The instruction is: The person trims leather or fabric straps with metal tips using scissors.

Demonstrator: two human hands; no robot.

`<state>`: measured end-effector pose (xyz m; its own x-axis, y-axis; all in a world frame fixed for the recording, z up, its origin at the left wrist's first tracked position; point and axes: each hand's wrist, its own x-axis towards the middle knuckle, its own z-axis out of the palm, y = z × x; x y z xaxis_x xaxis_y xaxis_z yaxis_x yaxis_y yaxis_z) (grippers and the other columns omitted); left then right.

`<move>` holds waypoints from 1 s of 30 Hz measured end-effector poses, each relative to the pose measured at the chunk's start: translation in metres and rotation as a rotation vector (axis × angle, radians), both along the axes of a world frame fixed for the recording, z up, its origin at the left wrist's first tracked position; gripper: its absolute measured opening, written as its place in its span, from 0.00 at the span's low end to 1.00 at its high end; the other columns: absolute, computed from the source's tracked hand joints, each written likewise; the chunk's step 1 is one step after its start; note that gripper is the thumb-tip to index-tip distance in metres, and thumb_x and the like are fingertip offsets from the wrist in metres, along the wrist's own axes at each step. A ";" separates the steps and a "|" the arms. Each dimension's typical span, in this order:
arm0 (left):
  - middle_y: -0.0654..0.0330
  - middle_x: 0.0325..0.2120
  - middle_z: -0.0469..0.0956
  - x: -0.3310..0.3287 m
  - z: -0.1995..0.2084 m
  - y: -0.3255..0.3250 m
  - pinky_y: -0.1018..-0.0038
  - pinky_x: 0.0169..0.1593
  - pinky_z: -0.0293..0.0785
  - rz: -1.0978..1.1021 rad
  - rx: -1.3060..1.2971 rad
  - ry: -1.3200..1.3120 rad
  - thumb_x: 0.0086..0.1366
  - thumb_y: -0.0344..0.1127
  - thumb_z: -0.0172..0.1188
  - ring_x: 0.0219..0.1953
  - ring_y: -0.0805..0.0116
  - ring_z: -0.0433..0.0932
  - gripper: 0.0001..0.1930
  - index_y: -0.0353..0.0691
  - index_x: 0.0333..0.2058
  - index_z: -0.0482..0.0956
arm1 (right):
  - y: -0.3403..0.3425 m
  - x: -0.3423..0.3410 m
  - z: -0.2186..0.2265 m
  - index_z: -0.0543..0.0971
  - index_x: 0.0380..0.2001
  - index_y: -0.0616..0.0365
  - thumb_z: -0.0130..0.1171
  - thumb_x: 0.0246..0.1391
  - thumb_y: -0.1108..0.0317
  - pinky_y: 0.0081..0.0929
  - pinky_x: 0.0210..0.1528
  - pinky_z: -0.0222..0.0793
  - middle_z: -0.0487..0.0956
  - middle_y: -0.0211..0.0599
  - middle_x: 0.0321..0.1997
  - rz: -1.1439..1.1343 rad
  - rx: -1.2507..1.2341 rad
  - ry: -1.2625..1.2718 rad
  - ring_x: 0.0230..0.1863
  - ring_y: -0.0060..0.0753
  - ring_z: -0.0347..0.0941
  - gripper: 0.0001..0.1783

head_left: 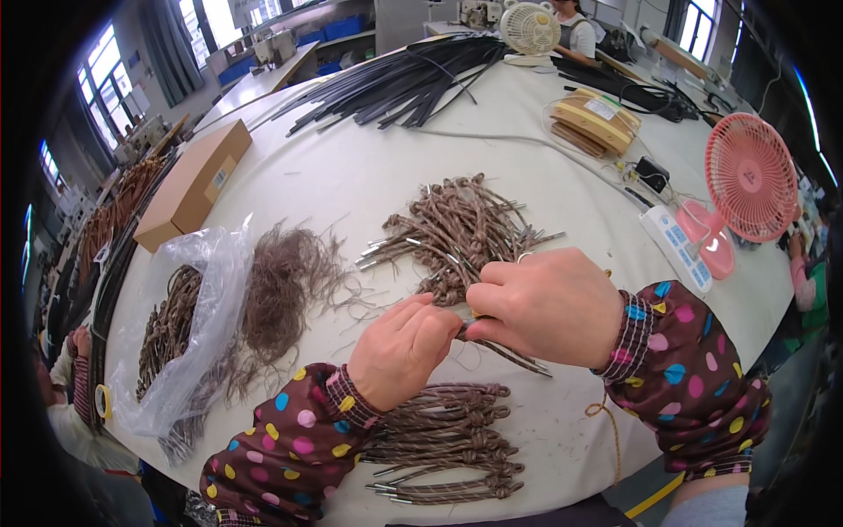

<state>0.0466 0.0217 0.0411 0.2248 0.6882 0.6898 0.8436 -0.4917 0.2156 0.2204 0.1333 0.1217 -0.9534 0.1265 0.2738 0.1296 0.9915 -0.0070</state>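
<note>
Both hands meet over the middle of the table, closed on one brown cord (518, 358) whose metal-tipped end sticks out below my right hand. My left hand (406, 344) pinches it from the left. Close against it, my right hand (549, 307) grips with thumb and curled fingers; the exact spot held is hidden between them. Just beyond lies a loose heap of knotted brown cords (465, 224) with silvery tips. Nearer to me, knotted cords (448, 439) lie side by side in a row, loops to the right.
Left are a tangle of brown thread (285, 290), a clear plastic bag (198, 342) of cords and a cardboard box (198, 184). Right stand a pink fan (751, 176) and a power strip (676, 249). Black strips (395, 83) and a cream fan (529, 28) lie far off, near a person (580, 39).
</note>
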 end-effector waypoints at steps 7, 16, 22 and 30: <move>0.60 0.29 0.74 -0.001 -0.004 0.001 0.64 0.48 0.77 -0.023 -0.040 0.014 0.55 0.22 0.59 0.32 0.59 0.77 0.11 0.37 0.36 0.69 | 0.002 -0.001 -0.004 0.73 0.24 0.50 0.63 0.49 0.53 0.32 0.25 0.69 0.72 0.28 0.24 0.039 0.042 -0.037 0.26 0.34 0.75 0.15; 0.55 0.23 0.75 0.008 -0.002 -0.006 0.70 0.33 0.78 0.184 -0.322 -0.506 0.64 0.25 0.56 0.29 0.61 0.81 0.08 0.34 0.40 0.67 | -0.012 0.010 -0.056 0.77 0.38 0.56 0.69 0.48 0.55 0.25 0.30 0.74 0.78 0.32 0.32 -0.182 -0.738 0.355 0.29 0.34 0.77 0.19; 0.56 0.35 0.78 0.001 -0.003 0.004 0.75 0.42 0.76 0.079 -0.519 -0.947 0.70 0.29 0.51 0.35 0.72 0.79 0.08 0.34 0.44 0.65 | -0.013 0.009 -0.075 0.78 0.40 0.62 0.69 0.48 0.70 0.15 0.27 0.69 0.78 0.30 0.25 -0.236 -0.695 0.432 0.23 0.16 0.69 0.16; 0.59 0.34 0.79 0.001 -0.005 0.002 0.78 0.45 0.74 -0.028 -0.607 -1.059 0.63 0.29 0.62 0.38 0.75 0.78 0.20 0.35 0.51 0.65 | -0.018 0.006 -0.068 0.78 0.37 0.65 0.66 0.53 0.69 0.14 0.27 0.61 0.74 0.21 0.24 -0.404 -1.154 0.334 0.24 0.10 0.63 0.12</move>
<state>0.0479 0.0233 0.0363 -0.2331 0.9663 0.1090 0.1018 -0.0872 0.9910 0.2268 0.1154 0.0540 -0.6973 0.7162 0.0295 0.2459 0.2777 -0.9287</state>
